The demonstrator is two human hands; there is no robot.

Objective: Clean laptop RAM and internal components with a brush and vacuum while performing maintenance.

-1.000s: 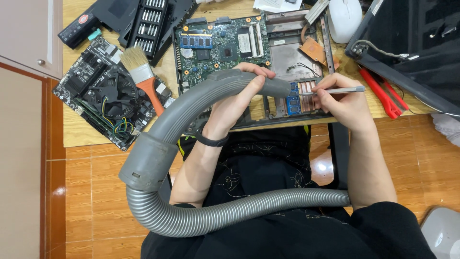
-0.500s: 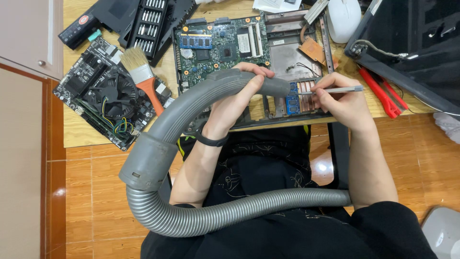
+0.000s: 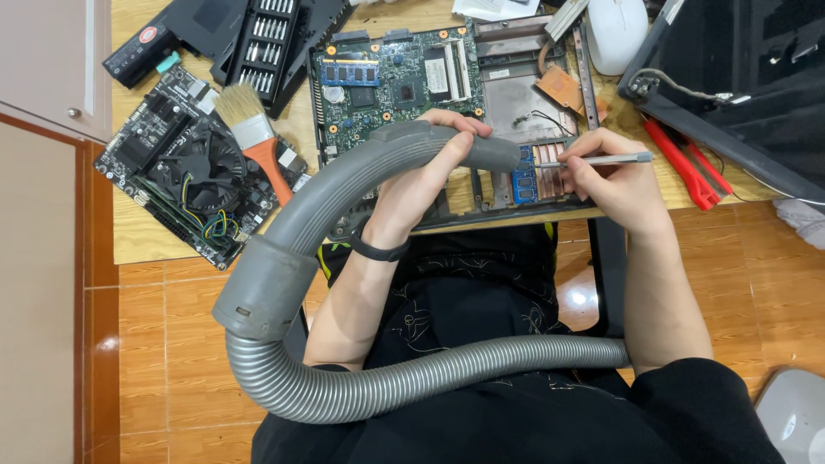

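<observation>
Across the lower half of the frame, grey ribbed vacuum hose (image 3: 412, 382) loops over the person's dark-clothed lap, joins a grey collar at lower left, then rises as a smooth rigid tube to its nozzle at frame centre.

Wooden counter (image 3: 142, 236) fills the upper frame; tiled orange floor below it.

Opened laptop chassis (image 3: 516, 94) at upper centre, green circuit board on its left half, bare metal and copper heat pipe on the right. Copper fin block with a blue part beside it sits at the chassis's lower edge, centre frame.

Black motherboard (image 3: 185, 185) with round fan, upper left, tilted.

Left hand (image 3: 421, 176), centre: clenched around the hose's rigid tube near the nozzle, fingers wrapped over the top. Nozzle tip lies just left of the fin block. Black band on the wrist.

Right hand (image 3: 619, 185), right of centre: grasping a thin silver tool (image 3: 593, 160) like a pen, held level; its tip meets the copper fins.

Black screwdriver bit case (image 3: 266, 43), top left, open.

Paintbrush (image 3: 253, 137) with orange handle, lying across the motherboard's upper right edge.

Red-handled pliers (image 3: 687, 163), right, on the counter edge.

White mouse (image 3: 617, 26), top edge, right of centre.
</observation>
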